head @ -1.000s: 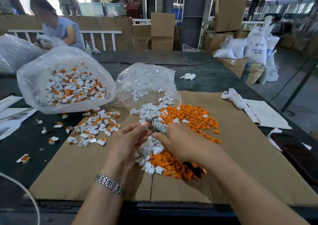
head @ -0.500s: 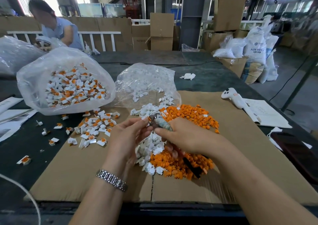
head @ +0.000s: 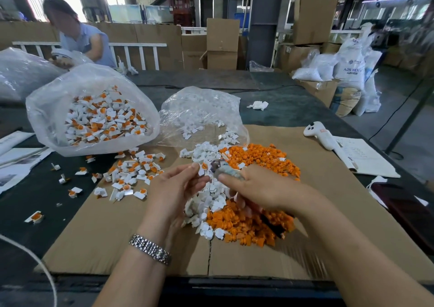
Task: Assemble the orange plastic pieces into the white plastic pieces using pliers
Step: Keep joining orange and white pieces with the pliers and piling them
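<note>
On the cardboard sheet (head: 98, 231) lie a pile of loose orange pieces (head: 260, 158) and a pile of white pieces (head: 209, 203). My left hand (head: 175, 189) pinches one white piece (head: 201, 172) with an orange piece in it between thumb and fingers. My right hand (head: 260, 189) grips the pliers (head: 226, 169), whose jaws point at that piece, close to it. Their dark handles stick out below my palm over the orange pile. Assembled white-and-orange pieces (head: 131, 175) lie scattered to the left.
A big plastic bag (head: 47, 109) at the left holds several assembled pieces. A clear bag (head: 202, 109) of white pieces lies behind the piles. A white handheld device (head: 317, 134) and papers (head: 366, 158) sit at the right. Another person (head: 79, 39) works at the far left.
Both hands have lifted slightly and drawn a little apart. The pliers' jaws have come off the piece that my left hand holds.
</note>
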The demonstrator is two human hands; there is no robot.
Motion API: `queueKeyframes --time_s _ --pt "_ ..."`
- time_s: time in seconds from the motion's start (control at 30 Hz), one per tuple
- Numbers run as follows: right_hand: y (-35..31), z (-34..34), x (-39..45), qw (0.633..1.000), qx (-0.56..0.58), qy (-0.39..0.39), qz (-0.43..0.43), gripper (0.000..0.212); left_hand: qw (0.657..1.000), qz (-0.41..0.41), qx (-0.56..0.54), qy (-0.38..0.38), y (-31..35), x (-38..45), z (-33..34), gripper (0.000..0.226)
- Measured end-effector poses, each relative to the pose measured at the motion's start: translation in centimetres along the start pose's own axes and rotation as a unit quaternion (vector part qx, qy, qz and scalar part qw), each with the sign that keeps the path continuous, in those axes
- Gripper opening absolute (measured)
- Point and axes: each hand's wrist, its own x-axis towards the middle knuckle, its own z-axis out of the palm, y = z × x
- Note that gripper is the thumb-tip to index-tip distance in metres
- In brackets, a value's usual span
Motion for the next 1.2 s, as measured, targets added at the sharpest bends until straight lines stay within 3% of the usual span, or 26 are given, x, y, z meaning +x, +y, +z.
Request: queueKeyframes --time_s 0.1,0.2,0.4,0.53,0.6,0.7,0.8,0.87,0.93,1.07,1.2 --pt "2.0 -1.3 0.9 0.992 -0.082 0.083 0.054 0.052 1.000 0.003 0.016 0.002 0.1 -0.5 -0.2 0.005" --pt "4.4 -1.7 2.1 0.960 -0.196 0.166 0.112 0.041 0.999 0.001 0.041 0.016 -0.1 -0.5 -0.8 0.004" --pt "8.1 -0.7 3.6 0.910 -0.305 0.210 0.187 0.064 0.983 0.031 0.140 0.114 0.1 0.3 -3.0 0.007" --pt "8.8 -0.3 4.1 0.903 -0.316 0.220 0.190 0.071 0.960 0.071 0.185 0.199 1.7 1.8 -5.2 0.015" --pt "8.9 -0.2 4.2 0.911 -0.294 0.216 0.191 0.071 0.956 0.096 0.200 0.192 2.1 1.9 -5.5 0.023" --pt "8.6 -0.4 3.8 0.922 -0.261 0.234 0.166 0.067 0.928 0.128 0.325 0.129 1.7 1.3 -6.0 0.013" --pt "7.7 -1.2 3.0 0.931 -0.246 0.246 0.111 0.043 0.890 0.111 0.442 0.030 1.2 0.8 -6.5 0.019" --pt "7.0 -1.8 2.5 0.954 -0.207 0.206 0.073 0.020 0.858 0.096 0.504 -0.025 1.0 0.6 -6.5 0.027" --pt "6.5 -2.1 1.8 0.974 -0.171 0.140 0.048 0.010 0.841 0.083 0.532 -0.059 0.7 0.8 -6.4 0.032" --pt "5.5 -1.7 1.0 0.981 -0.179 0.072 0.024 0.010 0.823 0.093 0.556 -0.068 0.2 1.1 -5.9 0.032" --pt "5.1 -0.6 1.3 0.973 -0.200 0.111 0.007 0.014 0.809 0.133 0.571 -0.043 -0.6 1.2 -5.4 0.027"
